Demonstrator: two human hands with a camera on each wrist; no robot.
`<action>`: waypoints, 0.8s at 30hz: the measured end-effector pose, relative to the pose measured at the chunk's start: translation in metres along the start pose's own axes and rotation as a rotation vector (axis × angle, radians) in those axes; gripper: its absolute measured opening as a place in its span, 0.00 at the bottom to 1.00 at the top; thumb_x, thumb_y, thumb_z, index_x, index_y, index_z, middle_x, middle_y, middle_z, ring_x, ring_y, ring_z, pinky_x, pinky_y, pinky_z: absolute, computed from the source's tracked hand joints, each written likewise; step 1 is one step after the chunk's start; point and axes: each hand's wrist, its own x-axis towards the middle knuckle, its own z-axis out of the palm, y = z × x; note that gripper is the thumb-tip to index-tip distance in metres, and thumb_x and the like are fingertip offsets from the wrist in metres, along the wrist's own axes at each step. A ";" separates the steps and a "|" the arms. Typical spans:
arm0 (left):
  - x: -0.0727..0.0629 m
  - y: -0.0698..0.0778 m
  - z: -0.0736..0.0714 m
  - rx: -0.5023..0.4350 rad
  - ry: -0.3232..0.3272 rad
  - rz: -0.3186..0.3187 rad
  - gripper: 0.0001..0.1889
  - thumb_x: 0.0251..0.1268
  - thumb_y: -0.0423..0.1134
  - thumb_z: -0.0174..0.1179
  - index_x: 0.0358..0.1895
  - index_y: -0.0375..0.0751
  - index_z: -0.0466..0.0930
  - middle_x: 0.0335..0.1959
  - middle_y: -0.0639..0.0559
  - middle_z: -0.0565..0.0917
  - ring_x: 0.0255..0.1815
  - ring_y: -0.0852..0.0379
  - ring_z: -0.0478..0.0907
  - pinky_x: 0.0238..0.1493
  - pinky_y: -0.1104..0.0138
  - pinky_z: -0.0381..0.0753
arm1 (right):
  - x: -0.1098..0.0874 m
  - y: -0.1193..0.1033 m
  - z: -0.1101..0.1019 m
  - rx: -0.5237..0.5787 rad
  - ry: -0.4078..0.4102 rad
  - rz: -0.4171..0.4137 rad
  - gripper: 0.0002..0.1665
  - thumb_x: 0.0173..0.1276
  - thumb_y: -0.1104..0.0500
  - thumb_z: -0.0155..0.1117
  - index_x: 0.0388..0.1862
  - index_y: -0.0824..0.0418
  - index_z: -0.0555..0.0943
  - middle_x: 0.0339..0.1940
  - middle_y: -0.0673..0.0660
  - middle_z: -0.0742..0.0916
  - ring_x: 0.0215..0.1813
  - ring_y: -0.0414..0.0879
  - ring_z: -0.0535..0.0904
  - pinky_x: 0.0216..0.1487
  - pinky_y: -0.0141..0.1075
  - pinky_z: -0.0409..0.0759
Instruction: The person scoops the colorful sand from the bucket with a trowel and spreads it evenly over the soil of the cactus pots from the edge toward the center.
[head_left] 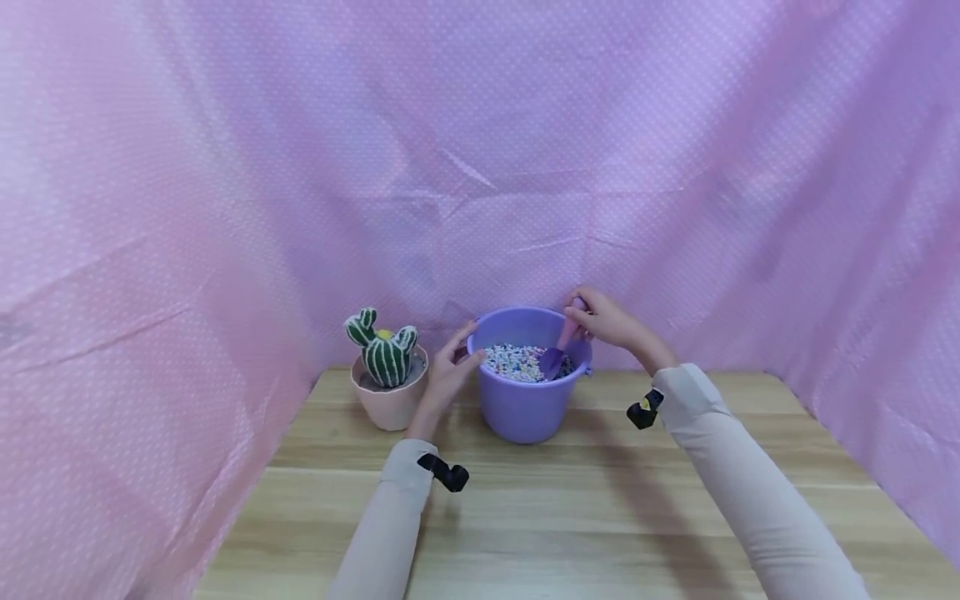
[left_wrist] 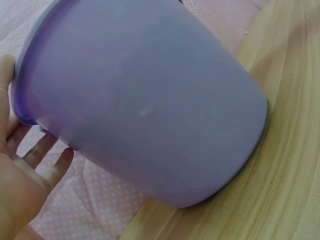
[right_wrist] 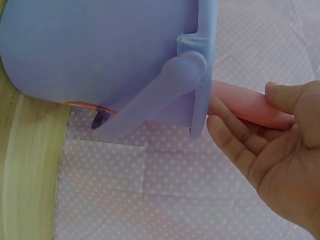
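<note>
A purple bucket [head_left: 525, 417] stands upright on the table, partly filled with small multicoloured pellets [head_left: 510, 360]. At its left side, my left hand [head_left: 448, 375] holds the rim, thumb over the edge and fingers against the outer wall. The left wrist view shows those fingers [left_wrist: 42, 150] spread along the bucket wall [left_wrist: 150, 110]. My right hand [head_left: 611, 321] grips the pink handle of a small toy shovel [head_left: 570, 329] over the right rim. Its purple blade [head_left: 551, 362] dips into the pellets. From the right wrist, the pink handle [right_wrist: 245, 104] lies between thumb and fingers.
Left of the bucket, a knitted green cactus [head_left: 387, 360] sits in a pale pink pot [head_left: 390, 408], close to my left wrist. The bucket's purple carrying handle [right_wrist: 145, 102] hangs down its side. Pink dotted cloth [head_left: 480, 167] surrounds the wooden table [head_left: 525, 533].
</note>
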 end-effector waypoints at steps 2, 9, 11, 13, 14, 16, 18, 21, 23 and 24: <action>0.000 0.000 0.000 -0.007 0.000 -0.003 0.30 0.69 0.33 0.63 0.73 0.43 0.71 0.80 0.48 0.65 0.74 0.40 0.69 0.78 0.54 0.68 | -0.001 0.001 0.002 0.020 -0.024 -0.018 0.11 0.83 0.63 0.46 0.51 0.74 0.68 0.36 0.73 0.89 0.35 0.59 0.83 0.32 0.37 0.82; -0.001 0.000 0.002 -0.003 0.001 -0.018 0.29 0.69 0.32 0.63 0.74 0.42 0.71 0.81 0.48 0.63 0.75 0.41 0.68 0.78 0.56 0.68 | -0.004 0.016 0.011 0.122 0.010 -0.115 0.09 0.84 0.63 0.43 0.46 0.71 0.64 0.32 0.74 0.88 0.33 0.62 0.80 0.33 0.35 0.80; -0.003 -0.004 0.001 -0.007 0.006 -0.024 0.30 0.69 0.33 0.63 0.74 0.42 0.71 0.81 0.49 0.62 0.75 0.43 0.68 0.78 0.58 0.68 | -0.003 0.021 0.015 0.138 0.026 -0.127 0.09 0.84 0.63 0.43 0.46 0.71 0.64 0.31 0.74 0.88 0.32 0.59 0.79 0.32 0.33 0.79; -0.002 -0.006 0.002 -0.002 0.010 -0.025 0.30 0.69 0.34 0.64 0.74 0.43 0.71 0.81 0.49 0.63 0.75 0.43 0.69 0.78 0.58 0.68 | -0.004 0.024 0.016 0.149 0.041 -0.123 0.09 0.84 0.63 0.42 0.45 0.70 0.63 0.31 0.75 0.88 0.31 0.57 0.78 0.31 0.32 0.77; -0.002 -0.006 0.002 -0.002 0.012 -0.027 0.30 0.69 0.35 0.64 0.74 0.44 0.71 0.81 0.50 0.63 0.75 0.44 0.69 0.78 0.57 0.68 | -0.005 0.026 0.016 0.157 0.050 -0.114 0.09 0.84 0.62 0.42 0.45 0.69 0.63 0.31 0.75 0.88 0.30 0.56 0.77 0.30 0.31 0.75; -0.001 -0.007 0.003 -0.004 0.021 -0.018 0.30 0.69 0.35 0.64 0.74 0.44 0.71 0.80 0.51 0.64 0.74 0.44 0.70 0.77 0.58 0.69 | -0.006 0.028 0.015 0.167 0.057 -0.099 0.09 0.85 0.62 0.41 0.44 0.69 0.62 0.32 0.76 0.88 0.30 0.55 0.76 0.29 0.30 0.73; -0.001 -0.008 0.002 -0.004 0.028 -0.011 0.29 0.69 0.34 0.63 0.73 0.44 0.72 0.80 0.51 0.64 0.74 0.44 0.70 0.76 0.60 0.70 | -0.006 0.030 0.014 0.178 0.062 -0.086 0.10 0.85 0.62 0.41 0.43 0.69 0.61 0.32 0.77 0.88 0.29 0.56 0.75 0.28 0.30 0.72; -0.002 -0.007 0.003 -0.007 0.031 -0.010 0.29 0.69 0.33 0.63 0.73 0.43 0.72 0.80 0.50 0.64 0.74 0.44 0.70 0.76 0.62 0.71 | -0.007 0.031 0.014 0.206 0.073 -0.072 0.10 0.85 0.61 0.40 0.43 0.69 0.61 0.32 0.77 0.87 0.28 0.57 0.76 0.27 0.29 0.71; -0.002 -0.006 0.003 -0.006 0.025 -0.013 0.29 0.69 0.33 0.62 0.73 0.43 0.71 0.81 0.50 0.64 0.74 0.44 0.69 0.76 0.61 0.70 | -0.007 0.032 0.014 0.220 0.088 -0.070 0.11 0.85 0.61 0.39 0.44 0.69 0.62 0.32 0.77 0.87 0.28 0.58 0.78 0.27 0.29 0.72; -0.002 -0.005 0.004 -0.004 0.023 -0.015 0.29 0.69 0.33 0.62 0.74 0.43 0.71 0.81 0.50 0.63 0.75 0.44 0.69 0.76 0.61 0.70 | -0.007 0.032 0.015 0.232 0.101 -0.067 0.11 0.85 0.60 0.39 0.45 0.69 0.62 0.32 0.78 0.87 0.28 0.59 0.79 0.27 0.29 0.74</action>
